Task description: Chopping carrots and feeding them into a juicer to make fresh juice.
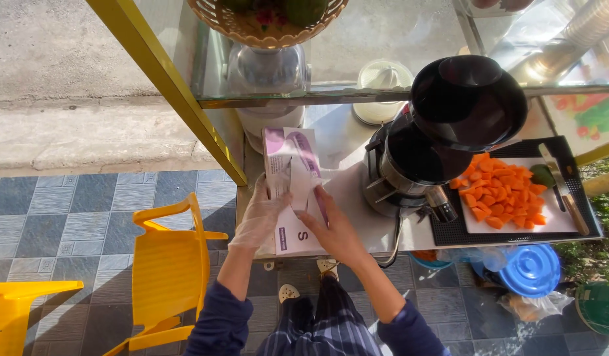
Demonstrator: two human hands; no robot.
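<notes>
Centre frame, on the table [347, 191]: glove box [292, 188], light cardboard, crushable. Gloved left hand [261, 214] steadies its side; bare right hand [331, 227], fingers narrow, pinches a thin, limp glove at the opening.

- An outdoor juice stall is shown, set on a tiled pavement [87, 204] beside a road [47, 46].
- A black juicer [443, 132] is placed on the counter [357, 198], with cut carrot pieces [505, 191] laid on a white board [561, 221].
- A fruit basket [265, 20] is kept on a glass shelf [383, 39].
- Yellow plastic chairs [166, 270] are set nearby.
</notes>
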